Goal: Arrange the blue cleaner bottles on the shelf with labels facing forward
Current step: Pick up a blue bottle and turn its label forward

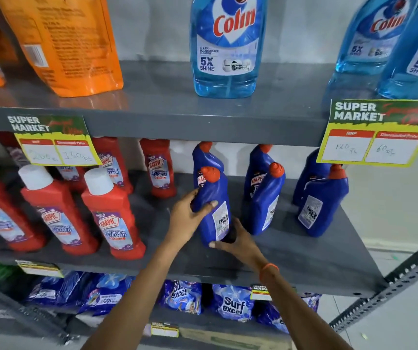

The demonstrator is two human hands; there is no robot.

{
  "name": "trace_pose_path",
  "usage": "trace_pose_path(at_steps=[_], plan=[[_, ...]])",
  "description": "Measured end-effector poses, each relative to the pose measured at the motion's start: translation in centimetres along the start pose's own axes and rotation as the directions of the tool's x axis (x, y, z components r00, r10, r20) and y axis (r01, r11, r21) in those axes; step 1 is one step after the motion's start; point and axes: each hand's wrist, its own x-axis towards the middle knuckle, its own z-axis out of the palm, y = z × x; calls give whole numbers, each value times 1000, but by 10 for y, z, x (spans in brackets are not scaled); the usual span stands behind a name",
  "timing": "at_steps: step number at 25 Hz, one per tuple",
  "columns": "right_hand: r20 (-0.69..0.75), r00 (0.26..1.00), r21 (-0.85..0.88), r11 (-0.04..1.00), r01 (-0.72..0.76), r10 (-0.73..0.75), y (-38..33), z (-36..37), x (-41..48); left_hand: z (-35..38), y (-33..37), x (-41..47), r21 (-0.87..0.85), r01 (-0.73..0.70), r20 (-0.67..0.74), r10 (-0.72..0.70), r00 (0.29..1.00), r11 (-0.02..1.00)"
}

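Note:
Several blue cleaner bottles with orange caps stand on the grey middle shelf (303,253). The front-left blue bottle (213,195) shows its white back label toward me. My left hand (190,215) wraps its left side and my right hand (235,242) holds its base. Behind it stands another blue bottle (204,157) with its front label partly hidden. To the right, a second front bottle (266,200) and a third front bottle (322,200) also show back labels. Behind each stands a rear bottle (258,165) and another rear bottle (310,170).
Red bathroom cleaner bottles (111,210) fill the shelf's left half. Above, light-blue glass cleaner bottles (225,46) and orange pouches (63,41) stand on the upper shelf. Price tags (374,132) hang from its edge. Detergent packs (230,304) lie on the lower shelf.

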Motion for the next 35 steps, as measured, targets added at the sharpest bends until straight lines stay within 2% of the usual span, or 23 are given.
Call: trace_pose_path(at_steps=[3,5,7,11,14,18,21,25,35], plan=[[79,997,256,966,-15,-6,-13,-6,-2,-19,10,3,-231,85,190,-41,981,969],[-15,1000,350,937,20,-15,-19,1,-6,-15,14,0,-287,146,192,-92,977,947],[-168,986,358,931,65,-5,-18,14,-5,1,20,-6,-279,152,104,-127,986,948],[-404,915,207,974,97,-6,-21,44,-15,33,28,-10,-254,142,-225,-202,953,957],[-373,926,159,979,129,-61,-15,49,-19,18,23,4,-167,202,-282,-243,928,965],[-160,985,160,982,97,-71,-10,31,2,-9,12,20,-260,104,-126,-140,982,960],[-74,995,46,997,68,-65,-11,15,21,-15,2,21,-344,95,28,-91,995,934],[-115,992,-97,995,37,-48,-7,18,28,-20,-10,22,-316,140,156,-94,983,938],[-264,957,-182,981,70,-117,-5,48,21,-40,-23,29,-372,260,312,-144,939,891]])
